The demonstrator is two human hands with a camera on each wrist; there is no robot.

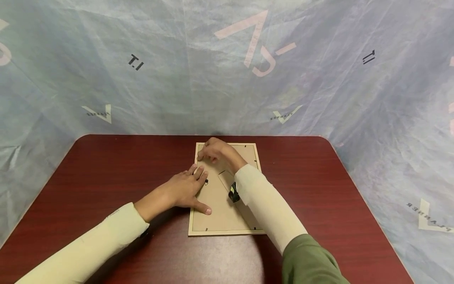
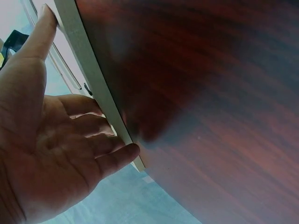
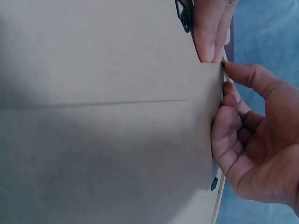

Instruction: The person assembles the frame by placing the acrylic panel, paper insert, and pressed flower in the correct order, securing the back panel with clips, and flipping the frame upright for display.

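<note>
A picture frame (image 1: 220, 221) lies face down on the table, its brown backing board (image 3: 93, 56) up. Small dark metal tabs (image 3: 214, 184) stand along the pale rim. My left hand (image 1: 186, 189) rests spread over the frame's left edge; in the left wrist view, the left hand (image 2: 60, 140) has its thumb and fingers extended along that edge. At the far left corner my right hand (image 1: 218, 152) touches the rim. In the right wrist view, the right hand (image 3: 261, 140) has its thumb against a tab beside the left fingertips, and its other fingers are curled, with nothing visibly held.
A small dark wire hanger (image 1: 206, 182) is fixed to the backing near my left fingers. The dark red table (image 1: 124, 169) extends around the frame. Grey-blue printed sheeting (image 1: 198, 79) hangs behind and at the sides. A black device (image 1: 233, 193) sits at my right wrist.
</note>
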